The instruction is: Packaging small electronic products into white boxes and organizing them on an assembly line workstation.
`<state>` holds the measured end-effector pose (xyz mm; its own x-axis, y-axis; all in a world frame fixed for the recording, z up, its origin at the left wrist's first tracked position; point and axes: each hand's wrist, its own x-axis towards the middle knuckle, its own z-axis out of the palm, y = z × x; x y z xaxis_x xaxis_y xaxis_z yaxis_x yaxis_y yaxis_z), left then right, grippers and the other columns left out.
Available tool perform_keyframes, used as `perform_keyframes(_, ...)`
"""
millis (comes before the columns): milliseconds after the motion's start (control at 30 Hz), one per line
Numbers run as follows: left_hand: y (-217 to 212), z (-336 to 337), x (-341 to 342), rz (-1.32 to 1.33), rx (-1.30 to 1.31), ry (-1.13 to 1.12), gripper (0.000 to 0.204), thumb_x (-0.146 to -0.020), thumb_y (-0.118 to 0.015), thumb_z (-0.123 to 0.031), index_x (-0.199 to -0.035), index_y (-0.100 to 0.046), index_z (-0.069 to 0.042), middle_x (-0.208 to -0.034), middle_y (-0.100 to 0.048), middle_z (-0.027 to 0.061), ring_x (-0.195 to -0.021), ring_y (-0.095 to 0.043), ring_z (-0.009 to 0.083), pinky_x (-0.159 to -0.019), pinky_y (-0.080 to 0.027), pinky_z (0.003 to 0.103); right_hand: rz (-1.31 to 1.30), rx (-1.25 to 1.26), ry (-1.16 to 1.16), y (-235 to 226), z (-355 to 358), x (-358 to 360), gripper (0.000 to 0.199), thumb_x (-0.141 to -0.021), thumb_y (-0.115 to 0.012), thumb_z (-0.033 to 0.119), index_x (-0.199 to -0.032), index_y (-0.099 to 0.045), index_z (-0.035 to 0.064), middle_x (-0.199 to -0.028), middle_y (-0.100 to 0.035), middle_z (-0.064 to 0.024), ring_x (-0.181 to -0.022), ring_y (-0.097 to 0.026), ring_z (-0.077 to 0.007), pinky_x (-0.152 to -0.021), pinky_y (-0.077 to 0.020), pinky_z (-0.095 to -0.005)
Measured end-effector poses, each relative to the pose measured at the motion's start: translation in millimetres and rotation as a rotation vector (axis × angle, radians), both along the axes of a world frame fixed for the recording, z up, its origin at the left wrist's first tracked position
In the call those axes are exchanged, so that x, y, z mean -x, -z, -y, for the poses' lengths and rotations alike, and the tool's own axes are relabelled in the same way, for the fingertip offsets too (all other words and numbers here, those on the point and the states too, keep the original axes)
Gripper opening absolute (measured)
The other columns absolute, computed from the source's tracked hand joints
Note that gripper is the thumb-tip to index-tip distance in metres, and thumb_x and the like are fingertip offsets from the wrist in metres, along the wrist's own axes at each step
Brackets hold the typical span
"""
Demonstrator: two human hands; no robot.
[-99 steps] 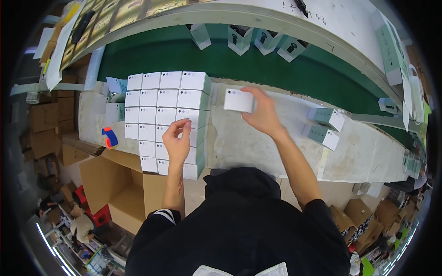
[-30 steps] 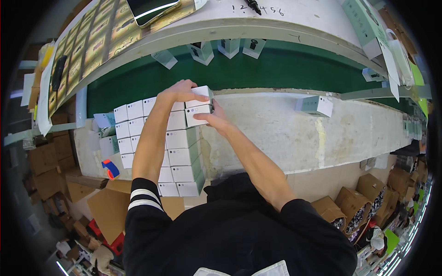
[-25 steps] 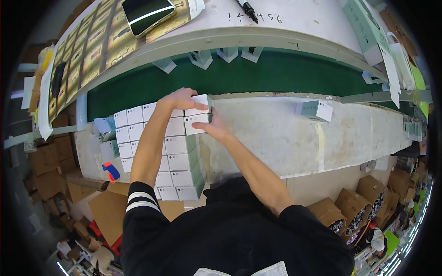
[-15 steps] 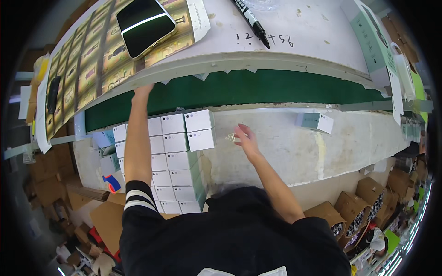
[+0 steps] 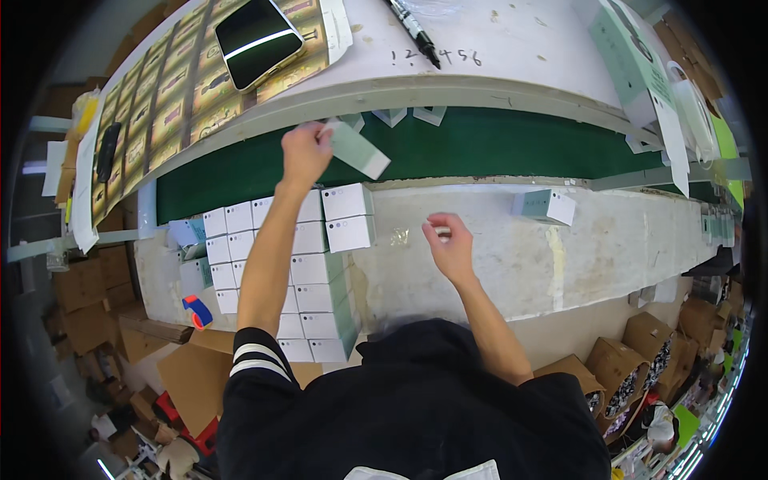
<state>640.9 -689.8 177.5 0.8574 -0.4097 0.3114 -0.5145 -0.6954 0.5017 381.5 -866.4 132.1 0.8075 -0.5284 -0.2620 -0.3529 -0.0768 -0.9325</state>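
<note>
Gripping a pale green box (image 5: 362, 152) by its upper end with the left hand (image 5: 307, 152) — tilted, over a dark green surface (image 5: 520, 148).
Found right hand (image 5: 450, 246) loosely curled, partly open, over grey tabletop (image 5: 500, 264); noted stacked white-faced boxes (image 5: 314, 267) just below the left hand — another box (image 5: 546, 207) right of the right.

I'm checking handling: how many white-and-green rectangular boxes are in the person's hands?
1: a white-and-green rectangular box, in the left hand. The right hand shows none.
</note>
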Motion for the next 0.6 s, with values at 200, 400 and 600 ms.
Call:
perform_keyframes(200, -60.9, 72.0, 105.3, -0.106, 0.298, 0.217, 0.013, -0.078, -0.073, -0.011, -0.081, -0.069, 0.002, -0.067, -0.064, 0.0138, -0.054, -0.062, 0.0214, -0.053, -0.048, 0.03, 0.534, 0.845, -0.054, -67.9, 15.9, -42.0, 0.055, -0.071, -0.078, 0.008, -0.12, -0.054, 0.0036, -0.129, -0.051, -0.0199, -0.111, -0.055, -0.0359, -0.086, -0.0503, -0.0402)
perform_keyframes(400, -94.7, 65.9, 164.2, -0.046, 0.616, 0.144, 0.038, -0.074, -0.076, -0.014, -0.108, -0.065, -0.003, -0.101, -0.067, 0.0096, -0.083, -0.066, 0.0236, -0.074, -0.051, 0.033, 0.543, 0.619, -0.2, -74.2, 48.2, -1.1, 0.08, -0.071, -0.078, 0.007, -0.139, -0.038, 0.005, -0.132, -0.05, -0.018, -0.118, -0.054, -0.033, -0.091, -0.0496, -0.0412)
perform_keyframes(600, -81.1, 34.3, 221.0, -0.791, 0.644, 0.409, 0.076, -0.078, -0.075, -0.013, -0.142, -0.036, -0.003, -0.129, -0.049, 0.0106, -0.116, -0.052, 0.0214, -0.097, -0.042, 0.032, 0.312, -0.233, -0.281, -119.8, 36.8, 70.2, 0.077, -0.076, -0.071, 0.008, -0.145, -0.035, 0.0054, -0.131, -0.052, -0.0129, -0.113, -0.057, -0.0224, -0.088, -0.0502, -0.033)
